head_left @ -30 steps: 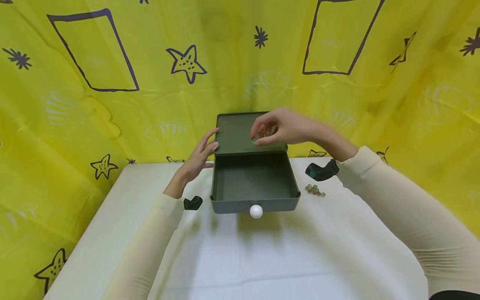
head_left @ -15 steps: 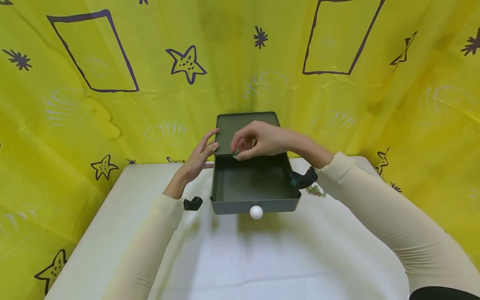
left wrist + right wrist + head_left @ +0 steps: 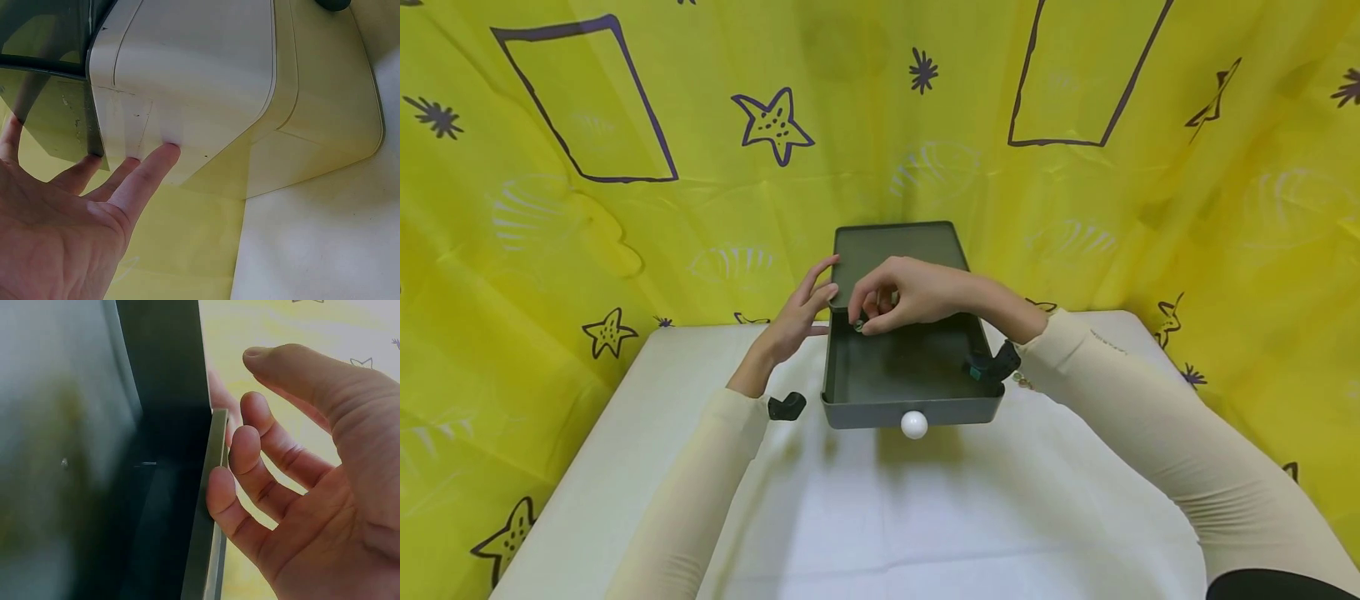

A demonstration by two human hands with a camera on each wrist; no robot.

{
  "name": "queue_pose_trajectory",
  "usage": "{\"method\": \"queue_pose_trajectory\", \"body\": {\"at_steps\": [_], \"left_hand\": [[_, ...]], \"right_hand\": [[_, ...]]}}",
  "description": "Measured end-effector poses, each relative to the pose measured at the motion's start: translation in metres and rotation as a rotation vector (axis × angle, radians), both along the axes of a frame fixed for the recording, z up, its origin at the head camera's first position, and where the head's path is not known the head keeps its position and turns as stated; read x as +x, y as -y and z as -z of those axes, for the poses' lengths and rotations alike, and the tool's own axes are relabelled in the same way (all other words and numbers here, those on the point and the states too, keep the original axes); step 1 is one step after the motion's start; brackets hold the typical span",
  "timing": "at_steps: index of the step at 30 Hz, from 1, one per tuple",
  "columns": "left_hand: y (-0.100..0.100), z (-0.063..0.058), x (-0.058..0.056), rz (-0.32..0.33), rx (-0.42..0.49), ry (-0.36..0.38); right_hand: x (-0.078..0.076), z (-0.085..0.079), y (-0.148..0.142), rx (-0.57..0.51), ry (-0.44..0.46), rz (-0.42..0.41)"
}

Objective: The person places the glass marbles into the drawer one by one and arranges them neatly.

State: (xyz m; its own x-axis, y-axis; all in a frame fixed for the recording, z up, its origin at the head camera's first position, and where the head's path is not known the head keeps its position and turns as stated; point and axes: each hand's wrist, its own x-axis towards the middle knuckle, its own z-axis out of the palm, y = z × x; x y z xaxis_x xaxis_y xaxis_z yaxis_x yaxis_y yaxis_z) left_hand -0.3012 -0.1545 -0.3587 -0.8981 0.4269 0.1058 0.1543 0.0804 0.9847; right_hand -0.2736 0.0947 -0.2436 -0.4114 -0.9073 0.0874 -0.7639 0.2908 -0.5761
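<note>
A grey-green drawer box stands on the table, its drawer (image 3: pixel 910 367) pulled out towards me with a round white knob (image 3: pixel 914 425) on the front. My right hand (image 3: pixel 917 292) reaches over the back left part of the drawer. Between its thumb and index finger it pinches a small greenish glass marble (image 3: pixel 859 326); the right wrist view does not show the marble. My left hand (image 3: pixel 793 325) steadies the left side of the box top (image 3: pixel 898 242) with spread fingers. In the left wrist view its fingertips (image 3: pixel 170 150) touch the pale outer wall (image 3: pixel 194 81).
A few loose marbles (image 3: pixel 1022 381) lie on the white table (image 3: pixel 820 517) just right of the drawer, partly hidden by the right wrist's black camera (image 3: pixel 996 362). Behind the box hangs a yellow curtain (image 3: pixel 850 125) with sea drawings.
My right hand has moved left and down with the marble, from above the box top to over the drawer's back left part. My left hand has stayed at the box's side.
</note>
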Motion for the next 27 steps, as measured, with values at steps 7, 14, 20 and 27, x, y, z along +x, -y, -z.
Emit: {"method": "queue_pose_trajectory", "body": {"at_steps": [7, 14, 20, 27], "left_hand": [[-0.0002, -0.0008, 0.0009, -0.003, 0.001, 0.008], [-0.0006, -0.0014, 0.0011, -0.006, -0.001, 0.008], [-0.0007, 0.0002, -0.0006, -0.013, -0.006, 0.01], [-0.001, -0.0003, -0.0002, -0.008, -0.004, 0.011]], "right_hand": [[0.0016, 0.0004, 0.001, 0.01, 0.007, 0.01], [0.0007, 0.0012, 0.0015, 0.009, 0.008, 0.005], [0.0018, 0.0, 0.0016, 0.01, 0.016, 0.001], [0.0019, -0.0003, -0.0014, 0.009, 0.006, 0.006]]}}
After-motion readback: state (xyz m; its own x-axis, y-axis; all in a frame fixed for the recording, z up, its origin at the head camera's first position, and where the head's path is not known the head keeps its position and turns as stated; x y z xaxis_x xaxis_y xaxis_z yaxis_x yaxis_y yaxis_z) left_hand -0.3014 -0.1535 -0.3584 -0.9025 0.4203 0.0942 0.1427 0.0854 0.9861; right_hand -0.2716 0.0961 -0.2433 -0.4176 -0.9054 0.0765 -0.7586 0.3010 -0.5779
